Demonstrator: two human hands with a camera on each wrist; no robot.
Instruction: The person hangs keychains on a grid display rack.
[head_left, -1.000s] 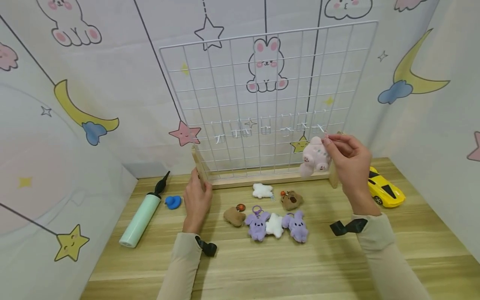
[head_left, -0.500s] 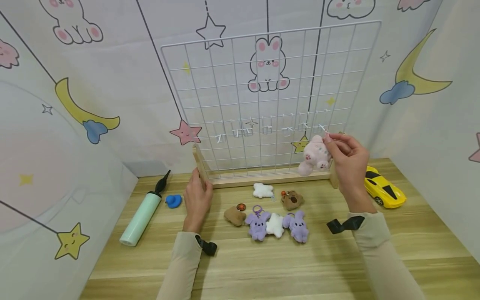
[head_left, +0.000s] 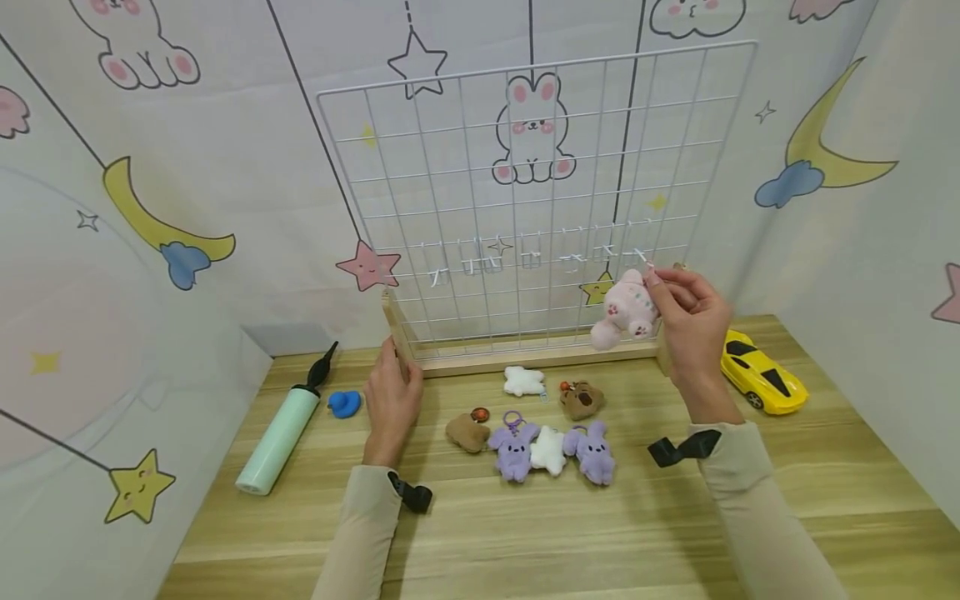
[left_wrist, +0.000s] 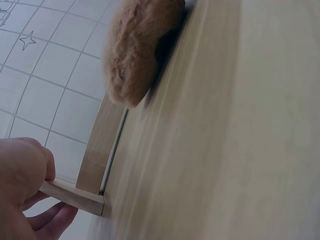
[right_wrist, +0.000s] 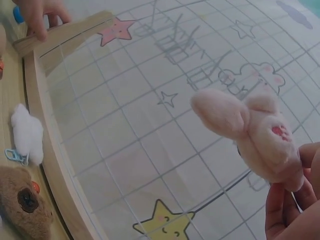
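Tabletop | right grip pinches pink plush, hanging below-left | left grip clasps stand

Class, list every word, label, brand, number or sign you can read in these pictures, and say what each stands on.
None: no readable text in any view.
Backdrop: drawn pictures only, no writing seen.
Pink plush toy: small green marks, too small to make out.
Yellow toy car and hand pump: no lettering visible.
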